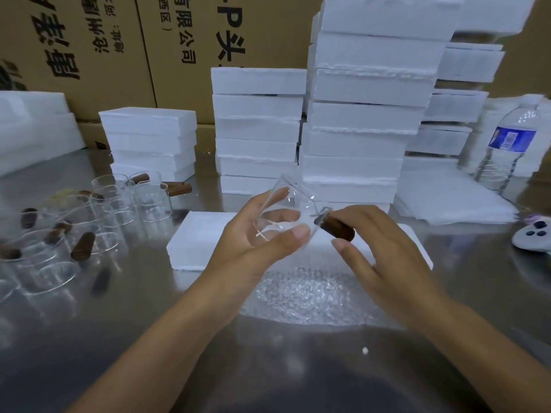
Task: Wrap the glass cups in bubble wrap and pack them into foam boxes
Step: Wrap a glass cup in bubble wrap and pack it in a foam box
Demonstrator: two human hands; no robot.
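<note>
**One cup held over the bubble wrap, not yet wrapped**

At 6 o'clock, nearest the person, a sheet of bubble wrap (301, 296) is lying flat on the steel bench (149, 338). It is probably spread there so a cup can be set down and rolled up without reaching.

Just above the sheet's far edge, both hands are holding one glass cup (286, 210) in the air. The left hand (256, 239) is cradling the clear body from the 9 o'clock side, its fingers (295, 234) curling round the wall. The right hand (384, 248) is pinching the wooden handle (338, 229) from 3 o'clock. The cup is tilting, its mouth pointing toward 11 o'clock. The two-handed grip looks like a way of steadying slippery glass while lining it up with the sheet.

Just beyond the hands, at 12 o'clock, a low foam box (196, 239) is lying on the bench, likely waiting for the wrapped cup. Whether it is lidded cannot be told.

At 9 to 10 o'clock, unwrapped cups (119, 204) are standing clustered within the left hand's reach. At 3 o'clock a white controller (533, 238) is resting, and at 2 o'clock foam sheets (447, 195) are lying beside an upright water bottle (507, 150).

Farthest, at 12 to 1 o'clock, stacks of foam boxes (357, 114) are rising in front of cardboard cartons (89, 40).
</note>
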